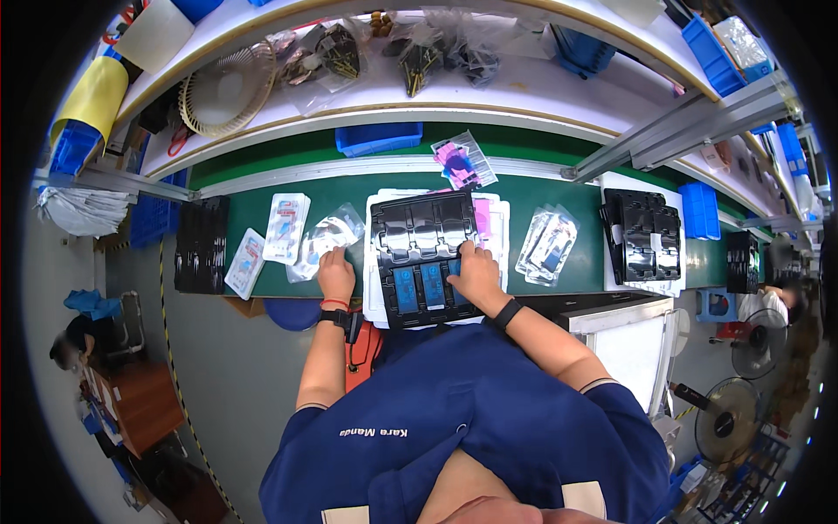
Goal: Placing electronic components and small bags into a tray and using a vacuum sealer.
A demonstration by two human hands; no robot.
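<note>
A black moulded plastic tray [422, 229] lies in front of me, its near row holding several flat blue rectangular pieces [434, 286]. My right hand [478, 278] is at the tray's right side, thumb and fingers bent around the rightmost blue piece, which it partly covers. To the left, my left hand [336, 276] has its fingers curled at the near edge of clear plastic blister packs [328, 237]; its fingertips are partly hidden. Two white printed packs, one upper [286, 227] and one lower [246, 264], lie left of these.
More clear blister packs [548, 244] lie right of the tray. Stacked black trays stand at the right [644, 236] and far left [201, 244] of the green bench [515, 192]. A pink printed sheet [461, 162] lies behind, below a loaded shelf [489, 98].
</note>
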